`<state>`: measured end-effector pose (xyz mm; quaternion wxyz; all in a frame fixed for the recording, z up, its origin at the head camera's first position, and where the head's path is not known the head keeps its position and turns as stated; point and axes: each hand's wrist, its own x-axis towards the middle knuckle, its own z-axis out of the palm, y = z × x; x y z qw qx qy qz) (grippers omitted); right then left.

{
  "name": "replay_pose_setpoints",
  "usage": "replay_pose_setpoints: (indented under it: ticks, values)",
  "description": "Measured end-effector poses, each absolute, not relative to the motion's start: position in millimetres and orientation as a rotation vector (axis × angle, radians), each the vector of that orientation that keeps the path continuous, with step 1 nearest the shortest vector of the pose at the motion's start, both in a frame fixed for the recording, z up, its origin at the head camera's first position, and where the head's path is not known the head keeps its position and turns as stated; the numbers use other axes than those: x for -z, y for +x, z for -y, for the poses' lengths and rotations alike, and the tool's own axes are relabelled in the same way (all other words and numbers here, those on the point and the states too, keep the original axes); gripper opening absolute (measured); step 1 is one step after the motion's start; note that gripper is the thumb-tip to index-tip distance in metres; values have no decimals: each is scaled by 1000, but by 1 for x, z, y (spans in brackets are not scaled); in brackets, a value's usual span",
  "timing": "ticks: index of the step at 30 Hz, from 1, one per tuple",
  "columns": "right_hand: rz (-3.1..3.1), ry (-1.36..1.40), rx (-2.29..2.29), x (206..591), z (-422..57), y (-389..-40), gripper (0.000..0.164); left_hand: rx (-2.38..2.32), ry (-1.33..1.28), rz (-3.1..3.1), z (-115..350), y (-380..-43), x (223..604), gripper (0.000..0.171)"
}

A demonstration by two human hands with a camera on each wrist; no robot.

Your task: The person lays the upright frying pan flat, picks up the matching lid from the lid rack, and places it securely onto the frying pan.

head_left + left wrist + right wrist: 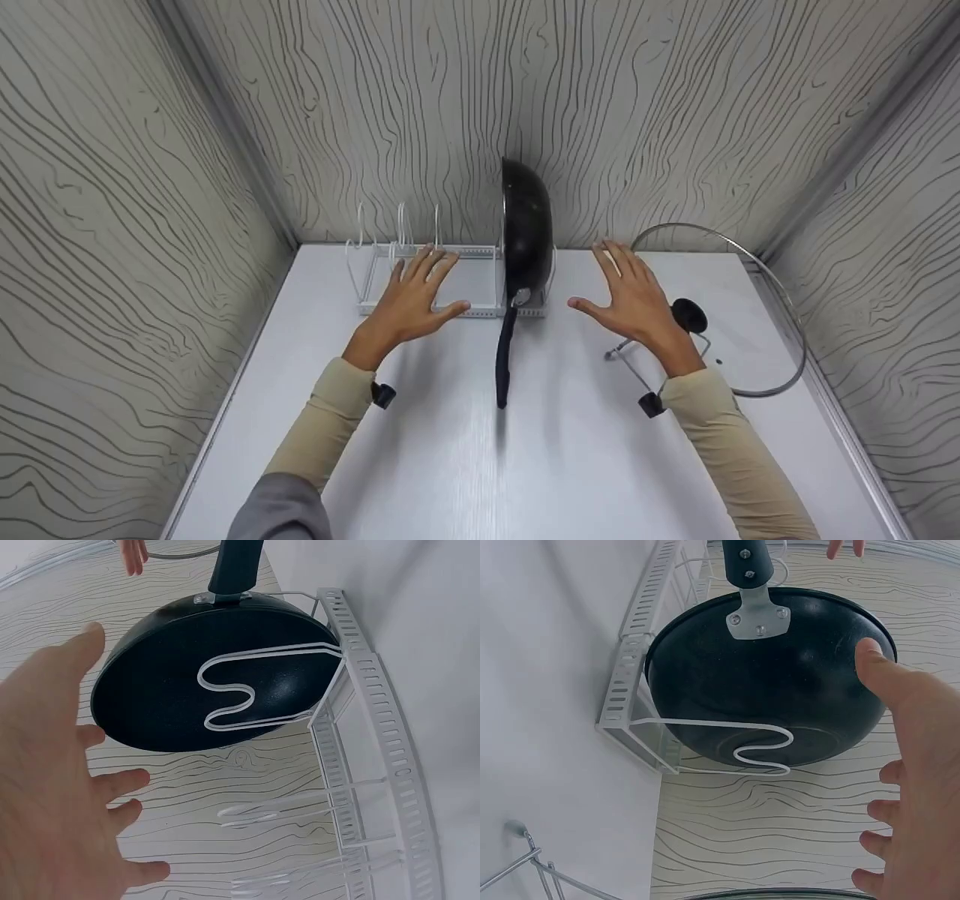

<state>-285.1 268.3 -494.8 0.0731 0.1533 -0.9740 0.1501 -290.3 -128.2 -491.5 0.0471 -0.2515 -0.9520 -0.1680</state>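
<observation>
A black frying pan (529, 225) stands on its edge in the right part of a white wire rack (457, 311), its handle (505, 360) pointing toward the front of the table. White wire dividers flank the pan on both faces, as both wrist views show. My left hand (411, 304) hovers over the rack, left of the pan, fingers spread and nothing in it. To the pan's right, my right hand (631, 300) is spread in the air too, its palm facing the pan's rounded underside (780, 682) in the right wrist view. Neither hand touches the pan.
A glass lid (799, 330) with a metal rim and black knob (688, 316) stands at the right, partly behind my right hand. Under it is a thin metal stand (630, 364). Patterned walls (420, 90) enclose the white table (450, 465) at the back and sides.
</observation>
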Motion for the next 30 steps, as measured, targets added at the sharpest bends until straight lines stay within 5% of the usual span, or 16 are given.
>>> replay_pose_setpoints:
  ticks: [30]
  values:
    - [2636, 407, -825, 504, -239, -261, 64, 788, -721, 2515, 106, -278, 520, 43]
